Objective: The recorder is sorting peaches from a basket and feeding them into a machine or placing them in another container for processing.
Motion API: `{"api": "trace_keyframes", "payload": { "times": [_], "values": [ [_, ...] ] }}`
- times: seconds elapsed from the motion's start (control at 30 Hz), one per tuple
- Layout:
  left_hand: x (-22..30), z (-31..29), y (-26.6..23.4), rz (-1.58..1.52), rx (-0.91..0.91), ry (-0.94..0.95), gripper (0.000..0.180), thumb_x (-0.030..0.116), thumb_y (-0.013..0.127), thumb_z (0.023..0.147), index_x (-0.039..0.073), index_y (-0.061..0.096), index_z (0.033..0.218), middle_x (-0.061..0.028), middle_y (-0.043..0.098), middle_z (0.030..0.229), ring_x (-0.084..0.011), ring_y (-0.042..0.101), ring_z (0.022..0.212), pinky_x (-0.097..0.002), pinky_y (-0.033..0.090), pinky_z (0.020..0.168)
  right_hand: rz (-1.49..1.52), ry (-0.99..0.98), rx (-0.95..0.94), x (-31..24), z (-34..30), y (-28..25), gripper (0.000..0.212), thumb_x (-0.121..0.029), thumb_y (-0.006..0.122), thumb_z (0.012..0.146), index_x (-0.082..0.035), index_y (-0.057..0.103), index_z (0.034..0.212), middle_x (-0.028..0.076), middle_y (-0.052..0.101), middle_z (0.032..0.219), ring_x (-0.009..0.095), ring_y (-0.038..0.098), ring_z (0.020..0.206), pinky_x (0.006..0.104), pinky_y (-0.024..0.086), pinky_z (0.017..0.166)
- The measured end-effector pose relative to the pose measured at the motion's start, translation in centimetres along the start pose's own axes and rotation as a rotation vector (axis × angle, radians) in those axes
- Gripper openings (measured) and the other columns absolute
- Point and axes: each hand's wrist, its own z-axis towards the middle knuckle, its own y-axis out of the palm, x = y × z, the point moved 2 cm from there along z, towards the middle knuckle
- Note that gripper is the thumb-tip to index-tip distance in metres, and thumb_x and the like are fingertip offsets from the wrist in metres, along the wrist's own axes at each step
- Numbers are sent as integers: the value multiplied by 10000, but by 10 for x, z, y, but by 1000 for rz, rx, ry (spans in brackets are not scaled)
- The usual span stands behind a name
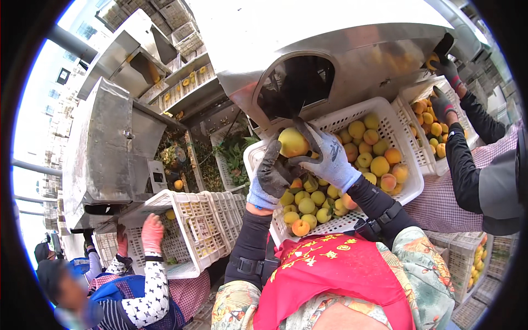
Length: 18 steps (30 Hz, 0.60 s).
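Note:
A large yellow-green peach (293, 142) is held up between my two gloved hands, above the near side of a white plastic crate (413, 190). My left hand (269, 179), in a grey and blue work glove, closes on the peach from its left. From the right, my right hand (325, 158) curls its fingers against the same fruit. Below the hands, yellow and orange-blushed peaches (379, 166) fill much of the crate. Just beyond the peach is the dark oval opening (297, 82) of a metal machine; its inside is too dark to make out.
The metal housing (363, 52) rises directly behind the crate. At right, a co-worker's gloved hands (443, 104) are over another peach crate (418, 137). At left, another person's pink-gloved hand (152, 234) is at a white crate (201, 225). Green leaves (236, 154) lie in a crate between the machines.

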Motion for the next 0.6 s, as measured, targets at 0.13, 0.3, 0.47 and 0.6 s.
{"api": "trace_keyframes", "payload": {
  "times": [0.13, 0.3, 0.47, 0.6],
  "values": [
    [4, -2, 24, -88, -101, 47, 420, 294, 560, 954, 71, 485, 1303, -108, 568, 1259, -240, 558, 1159, -360, 488, 969, 78, -66, 93, -6, -1, 0, 890, -284, 803, 654, -72, 405, 1421, 201, 562, 1256, 366, 542, 1131, 433, 428, 960],
    [-10, 4, 20, 101, -25, 148, 455, 391, 473, 989, 71, 484, 1312, -108, 562, 1272, -247, 553, 1163, -388, 455, 1008, 208, 1, 41, -7, 7, -4, 923, -317, 822, 625, -59, 413, 1412, 195, 544, 1291, 364, 532, 1152, 420, 396, 999],
    [1, 3, 35, 80, -86, 187, 507, 383, 522, 939, 35, 485, 1306, -115, 589, 1226, -248, 570, 1136, -375, 447, 1012, 30, -97, 217, -29, 11, -12, 898, -298, 814, 621, -50, 430, 1394, 168, 563, 1255, 374, 524, 1141, 445, 376, 1011],
    [-2, 3, 38, 472, 3, 382, 732, 26, 835, 652, 23, 477, 1290, -95, 579, 1246, -192, 553, 1156, -334, 461, 990, 1, -58, 201, -26, 13, -10, 877, -289, 799, 630, -45, 433, 1390, 160, 578, 1220, 383, 528, 1108, 456, 378, 1002]
  ]
}}
